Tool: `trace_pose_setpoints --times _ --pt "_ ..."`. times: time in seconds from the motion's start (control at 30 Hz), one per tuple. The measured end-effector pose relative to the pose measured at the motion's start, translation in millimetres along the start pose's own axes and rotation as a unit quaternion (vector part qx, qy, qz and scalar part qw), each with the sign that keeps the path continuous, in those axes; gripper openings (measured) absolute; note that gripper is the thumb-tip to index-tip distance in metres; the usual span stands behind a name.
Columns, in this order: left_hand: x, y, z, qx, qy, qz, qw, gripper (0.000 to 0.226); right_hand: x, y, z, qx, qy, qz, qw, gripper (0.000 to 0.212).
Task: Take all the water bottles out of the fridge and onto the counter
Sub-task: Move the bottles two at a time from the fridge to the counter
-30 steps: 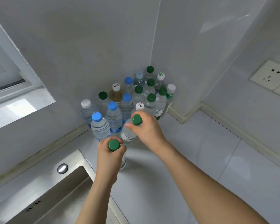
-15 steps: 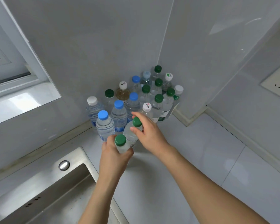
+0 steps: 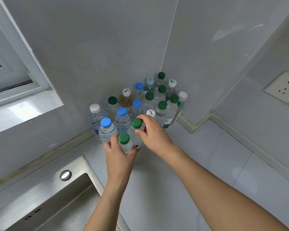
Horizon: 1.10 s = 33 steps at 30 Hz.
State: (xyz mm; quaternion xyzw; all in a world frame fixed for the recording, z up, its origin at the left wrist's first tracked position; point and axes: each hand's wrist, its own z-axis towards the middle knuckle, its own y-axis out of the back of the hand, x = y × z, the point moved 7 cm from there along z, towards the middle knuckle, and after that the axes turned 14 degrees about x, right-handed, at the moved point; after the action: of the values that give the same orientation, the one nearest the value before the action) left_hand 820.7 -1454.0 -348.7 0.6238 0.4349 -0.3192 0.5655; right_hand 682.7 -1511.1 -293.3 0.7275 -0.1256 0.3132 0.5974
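Note:
Several water bottles with green, blue and white caps (image 3: 137,104) stand clustered in the counter's back corner. My left hand (image 3: 118,152) grips a green-capped bottle (image 3: 124,141) at the front of the cluster. My right hand (image 3: 153,133) has its fingers around the neck of a second green-capped bottle (image 3: 136,125) just behind it, standing on the white counter (image 3: 198,155). The fridge is out of view.
A steel sink (image 3: 57,202) with a round overflow cap (image 3: 65,175) lies at the lower left. Tiled walls enclose the corner, with a window sill (image 3: 23,107) on the left and a wall socket (image 3: 285,86) at the right.
My left hand has carried its green-capped bottle forward against the cluster. My right hand has loosened on its bottle and now only pinches it near the cap.

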Motion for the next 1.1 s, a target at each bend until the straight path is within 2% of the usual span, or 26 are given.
trace_pose_setpoints --times 0.23,0.47,0.57,0.67,0.8,0.97,1.03,1.1 --pt "4.6 -2.7 1.0 -0.061 -0.038 0.024 0.997 0.06 -4.7 -3.7 -2.2 -0.009 0.008 0.029 0.999 0.04" --pt "23.3 -9.0 2.3 -0.099 -0.075 0.075 0.989 0.081 -5.1 -8.5 -4.4 0.0 -0.003 0.019 1.0 0.048" --pt "27.1 -12.0 3.6 -0.106 -0.082 0.075 0.988 0.084 -8.8 -7.9 -13.4 0.014 -0.005 0.02 1.0 0.057" --pt "29.5 -15.5 0.6 -0.114 -0.08 0.058 0.988 0.085 -20.1 -5.3 -35.5 -0.006 -0.014 0.023 1.0 0.058" --pt "48.5 -25.5 -10.9 -0.123 -0.012 -0.029 0.992 0.083 -43.3 -6.0 -73.7 -0.009 -0.049 0.018 0.999 0.055" --pt "89.1 -44.4 -45.5 -0.173 0.177 -0.131 0.96 0.074 -78.2 -8.2 -124.8 0.005 -0.111 -0.022 0.994 0.054" --pt "92.9 -63.0 -60.4 -0.164 0.209 -0.131 0.955 0.068 -93.4 -8.3 -146.0 0.013 -0.132 -0.046 0.99 0.053" --pt "86.2 -85.5 -70.9 -0.13 0.196 -0.112 0.966 0.063 -109.2 -7.9 -167.4 0.012 -0.151 -0.061 0.987 0.053"
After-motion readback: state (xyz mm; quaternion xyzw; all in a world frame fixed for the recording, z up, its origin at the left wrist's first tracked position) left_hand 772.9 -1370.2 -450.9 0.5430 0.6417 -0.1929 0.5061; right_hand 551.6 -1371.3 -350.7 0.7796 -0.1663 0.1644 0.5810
